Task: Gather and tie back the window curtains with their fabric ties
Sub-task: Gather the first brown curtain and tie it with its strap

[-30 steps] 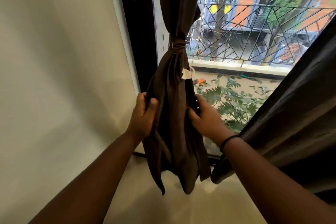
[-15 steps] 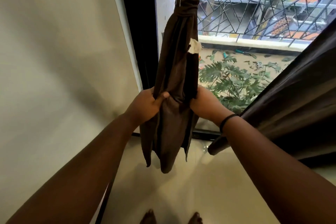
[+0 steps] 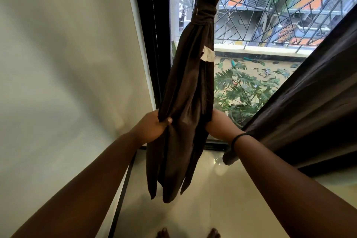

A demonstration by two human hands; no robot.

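Left hand (image 3: 152, 127) pinches left edge of gathered dark brown fabric curtain (image 3: 190, 91). Right hand (image 3: 219, 123) grips right edge, fingers hidden behind cloth. Matching brown fabric tie (image 3: 205, 13) wraps bundle above, at window's left. Small white label (image 3: 208, 56) on curtain, writing unreadable.

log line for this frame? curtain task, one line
left curtain: tied by fabric tie | left hand: grips its lower edge | right hand: grips its other side | right curtain: untied
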